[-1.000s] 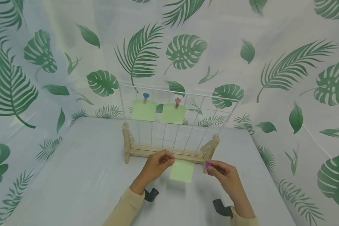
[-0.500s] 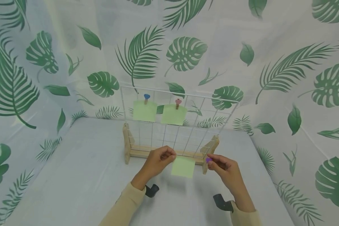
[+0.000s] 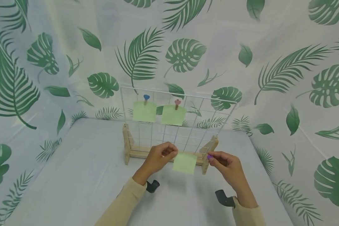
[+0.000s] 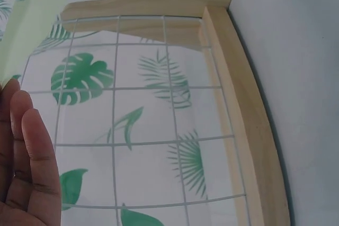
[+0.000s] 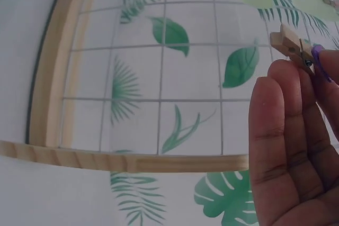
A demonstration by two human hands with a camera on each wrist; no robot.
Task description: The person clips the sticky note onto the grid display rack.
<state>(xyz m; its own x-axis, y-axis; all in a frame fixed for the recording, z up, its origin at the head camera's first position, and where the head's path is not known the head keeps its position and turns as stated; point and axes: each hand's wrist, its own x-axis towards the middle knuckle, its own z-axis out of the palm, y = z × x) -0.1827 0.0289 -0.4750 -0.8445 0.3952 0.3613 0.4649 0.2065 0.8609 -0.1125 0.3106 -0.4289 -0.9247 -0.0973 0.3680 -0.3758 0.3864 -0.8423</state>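
My left hand [image 3: 161, 157] pinches a pale green paper square [image 3: 185, 163] by its upper left corner, holding it up in front of the rack's base. Between thumb and fingers of my right hand [image 3: 228, 166] is a small wooden clothespin [image 5: 288, 43] with a purple decoration [image 3: 210, 157]. This hand is to the right of the paper, apart from it. Behind stands a white wire grid rack [image 3: 186, 130] on wooden feet. Two green paper squares hang on its upper part, the left one [image 3: 144, 112] under a blue-topped clothespin [image 3: 146, 99], the right one [image 3: 173, 116] under a pink-topped clothespin [image 3: 177, 103].
The rack's wooden feet [image 3: 126, 144] rest on a white-covered table [image 3: 73, 175]. White sheeting with green leaf prints [image 3: 228, 62] surrounds the table at the back and sides. A black wrist mount [image 3: 224, 198] sits at each wrist.
Both hands have risen slightly toward the rack, the left also a little to the right. The green paper has moved up with the left hand, the purple clothespin with the right.
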